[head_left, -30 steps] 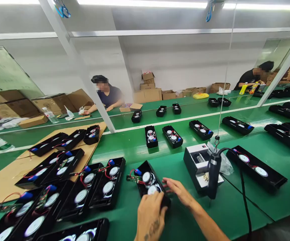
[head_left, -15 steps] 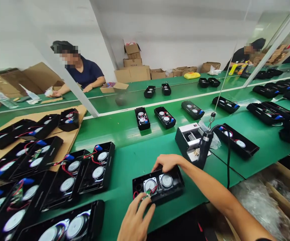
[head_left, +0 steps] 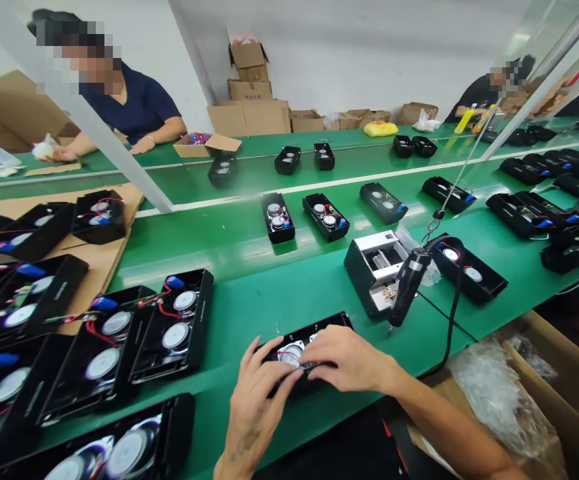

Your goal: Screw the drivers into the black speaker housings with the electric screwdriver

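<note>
A black speaker housing (head_left: 342,320) with round silver-white speakers (head_left: 290,355) and red wires lies on the green bench before me. My left hand (head_left: 262,383) reaches over its left part, thumb and fingers curled together at the near wall. From the right, my right hand (head_left: 347,360) pinches with bent fingers close to the left fingertips. Between both sets of fingertips is a small circuit board (head_left: 310,365), mostly covered, with only a dark edge showing. The hands hide much of the housing's inside.
More open speaker housings (head_left: 174,327) stand at left, some on cardboard (head_left: 124,213). A black-and-white desktop device (head_left: 374,267) and a hanging black electric screwdriver (head_left: 412,283) are at right. Several housings sit on the green line (head_left: 239,233). Two co-workers sit across it. Plastic-filled boxes (head_left: 499,393) flank me.
My right hand has left the housing's far wall and come to the near side beside my left. My left fingers have closed around the board. The view has shifted slightly.
</note>
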Tool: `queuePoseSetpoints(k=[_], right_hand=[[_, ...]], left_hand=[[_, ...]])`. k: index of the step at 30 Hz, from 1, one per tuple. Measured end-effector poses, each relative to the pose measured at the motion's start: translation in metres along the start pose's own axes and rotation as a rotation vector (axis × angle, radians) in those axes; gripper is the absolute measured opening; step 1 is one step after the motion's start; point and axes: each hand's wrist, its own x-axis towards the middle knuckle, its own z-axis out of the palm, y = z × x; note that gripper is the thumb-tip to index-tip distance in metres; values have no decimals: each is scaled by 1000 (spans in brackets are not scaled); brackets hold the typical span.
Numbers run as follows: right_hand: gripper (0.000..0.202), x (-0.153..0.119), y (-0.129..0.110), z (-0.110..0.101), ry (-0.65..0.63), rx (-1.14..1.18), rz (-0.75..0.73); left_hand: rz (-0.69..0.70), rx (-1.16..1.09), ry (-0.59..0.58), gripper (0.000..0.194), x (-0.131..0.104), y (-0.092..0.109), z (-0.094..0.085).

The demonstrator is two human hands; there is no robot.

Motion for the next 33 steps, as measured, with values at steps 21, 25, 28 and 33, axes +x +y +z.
queuePoseSetpoints(k=[21,25,28,33], right_hand=[[29,-5,-11,20,-405,-146,115],[21,-17,-13,35,-347,-285,76],[23,-23,-13,45,-306,-354,28],[26,-3,-18,38,-339,-403,43]], left_hand=[[57,175,-411,19,-32,-13,12],[72,167,-419,13,-33,-12,13],[90,186,-401,18,-37,-13,16],[63,75,-458,24,-17,-29,19]])
